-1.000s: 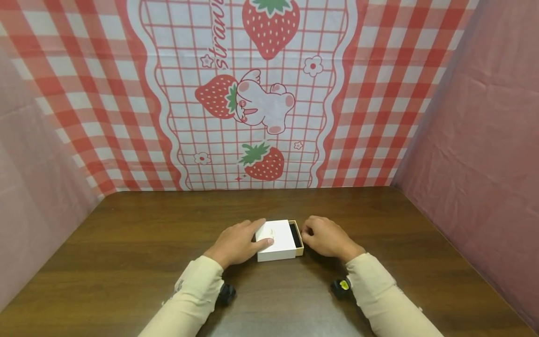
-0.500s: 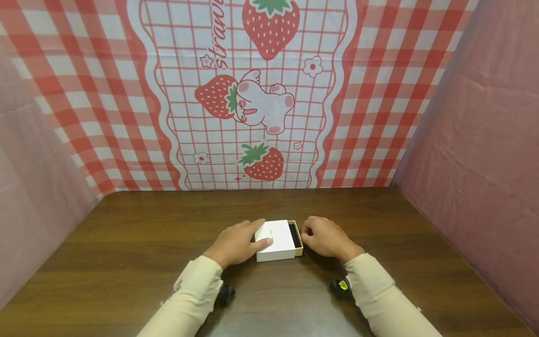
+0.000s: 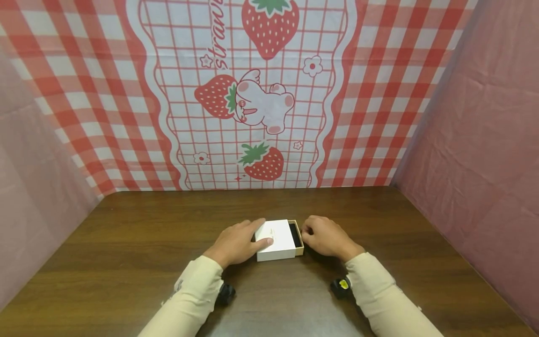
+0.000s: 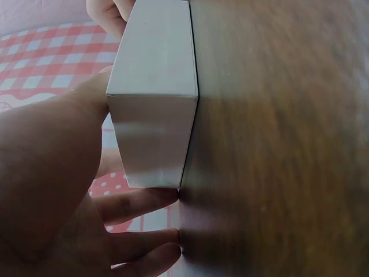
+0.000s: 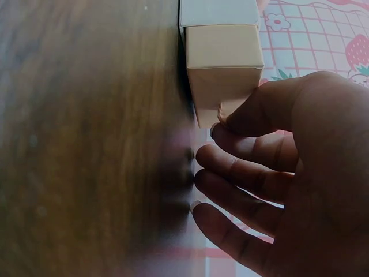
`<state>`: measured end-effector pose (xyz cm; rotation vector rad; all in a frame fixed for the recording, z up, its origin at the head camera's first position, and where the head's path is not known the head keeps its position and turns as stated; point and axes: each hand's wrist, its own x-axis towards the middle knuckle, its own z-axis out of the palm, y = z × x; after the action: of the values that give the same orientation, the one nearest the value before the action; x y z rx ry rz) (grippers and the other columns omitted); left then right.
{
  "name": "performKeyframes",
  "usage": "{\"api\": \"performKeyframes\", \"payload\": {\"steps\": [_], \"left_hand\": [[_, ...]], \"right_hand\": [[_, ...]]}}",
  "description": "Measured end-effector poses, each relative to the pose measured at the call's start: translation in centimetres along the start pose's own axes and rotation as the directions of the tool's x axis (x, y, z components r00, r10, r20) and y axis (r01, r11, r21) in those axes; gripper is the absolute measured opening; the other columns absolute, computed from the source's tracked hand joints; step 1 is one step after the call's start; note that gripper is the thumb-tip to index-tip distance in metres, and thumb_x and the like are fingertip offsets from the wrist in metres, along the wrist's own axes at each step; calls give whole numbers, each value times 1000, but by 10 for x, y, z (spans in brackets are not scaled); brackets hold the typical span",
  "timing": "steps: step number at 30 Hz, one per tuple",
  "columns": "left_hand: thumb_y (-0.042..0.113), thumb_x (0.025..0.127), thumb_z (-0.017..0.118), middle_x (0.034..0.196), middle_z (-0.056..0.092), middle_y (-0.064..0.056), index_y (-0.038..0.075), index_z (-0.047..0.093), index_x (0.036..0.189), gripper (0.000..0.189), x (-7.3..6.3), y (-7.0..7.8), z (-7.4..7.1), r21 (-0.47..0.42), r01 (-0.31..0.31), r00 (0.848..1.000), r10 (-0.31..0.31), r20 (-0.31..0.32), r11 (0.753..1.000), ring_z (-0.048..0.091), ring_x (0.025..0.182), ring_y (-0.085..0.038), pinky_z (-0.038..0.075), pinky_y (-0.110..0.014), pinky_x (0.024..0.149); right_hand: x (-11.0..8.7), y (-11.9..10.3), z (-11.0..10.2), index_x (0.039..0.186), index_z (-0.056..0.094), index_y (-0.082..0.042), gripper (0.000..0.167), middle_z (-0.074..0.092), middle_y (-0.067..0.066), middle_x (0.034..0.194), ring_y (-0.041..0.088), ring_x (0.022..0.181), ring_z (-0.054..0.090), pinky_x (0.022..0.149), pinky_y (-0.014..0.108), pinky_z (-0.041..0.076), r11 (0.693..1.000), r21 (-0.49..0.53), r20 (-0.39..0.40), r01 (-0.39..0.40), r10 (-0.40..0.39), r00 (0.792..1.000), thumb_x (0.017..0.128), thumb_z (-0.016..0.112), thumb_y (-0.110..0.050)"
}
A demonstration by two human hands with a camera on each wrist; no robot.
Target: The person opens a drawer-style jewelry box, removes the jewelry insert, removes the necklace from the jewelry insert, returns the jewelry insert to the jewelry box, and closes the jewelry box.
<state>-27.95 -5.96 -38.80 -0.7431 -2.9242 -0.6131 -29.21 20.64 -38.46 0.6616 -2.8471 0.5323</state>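
Note:
A white drawer-style gift box (image 3: 279, 243) with small gold lettering lies flat on the table. Its tan inner drawer (image 3: 299, 252) sticks out a little on the right, showing a dark lining (image 3: 295, 235). My left hand (image 3: 236, 243) holds the white sleeve from the left, thumb on the top and index finger at the far edge. In the left wrist view, the other fingers (image 4: 141, 205) reach down to the tabletop past the box. At the drawer's end, my right hand (image 3: 325, 235) pinches a small pull tab (image 5: 221, 112) between thumb and index finger; its remaining fingers curl loosely below.
The brown wooden table (image 3: 147, 243) ends at the back against a red-and-white checked strawberry cloth (image 3: 366, 103). Pink cloths hang at the left and right sides (image 3: 476, 140). Each wrist carries a small black camera (image 3: 339, 289).

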Motion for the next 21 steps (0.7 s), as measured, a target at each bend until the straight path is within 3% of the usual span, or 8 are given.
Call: {"api": "performKeyframes", "payload": {"steps": [21], "left_hand": [[56,96,59,121,64,-12,19,47,150,66,0,-1,-1,-9,2,1000,-2,6,1000,63,107,-31,49,-50,89]], "right_hand": [[1,2,1,78,66,-14,5,58,-5,80,14,75,54,71,36,48,999,22,-9,28,-28,1000,83,67,-12]]}}
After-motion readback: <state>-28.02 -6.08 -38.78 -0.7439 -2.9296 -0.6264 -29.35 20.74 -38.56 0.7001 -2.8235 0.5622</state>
